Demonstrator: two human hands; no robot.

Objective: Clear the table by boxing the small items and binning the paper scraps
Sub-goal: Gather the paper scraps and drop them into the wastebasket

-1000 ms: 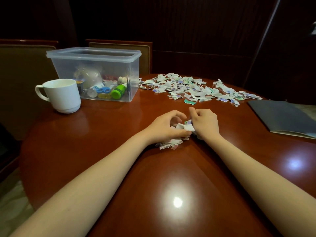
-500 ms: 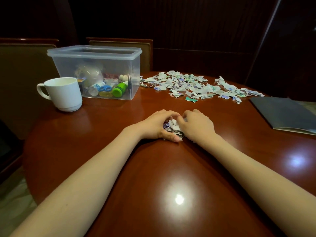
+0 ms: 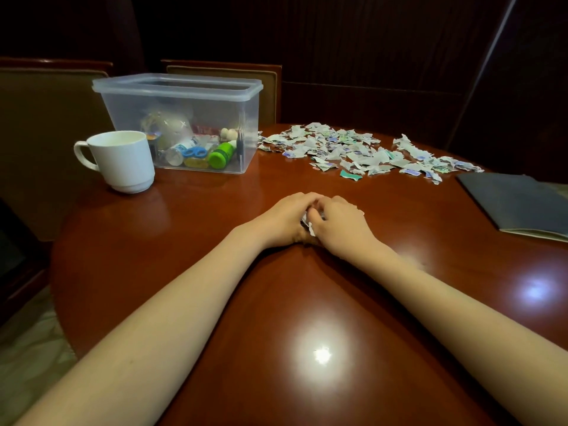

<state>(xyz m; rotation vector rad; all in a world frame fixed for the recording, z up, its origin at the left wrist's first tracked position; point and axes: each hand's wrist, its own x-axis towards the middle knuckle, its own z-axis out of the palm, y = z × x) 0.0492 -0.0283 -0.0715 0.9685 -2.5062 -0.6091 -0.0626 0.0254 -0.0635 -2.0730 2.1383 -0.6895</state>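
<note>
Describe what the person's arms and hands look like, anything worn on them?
Both arms are bare along all that shows: no sleeves, watch or bracelet. The left hand and right hand wear no gloves, and no rings show on the fingers that can be seen. Nails are too small to judge.

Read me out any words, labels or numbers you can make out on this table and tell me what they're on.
None can be read.
Items in the clear box: labels show as colour only, too blurred.
Paper scraps on the table: printed patches, too small to read.
White mug: no print visible.
Dark folder: no print visible.
</note>
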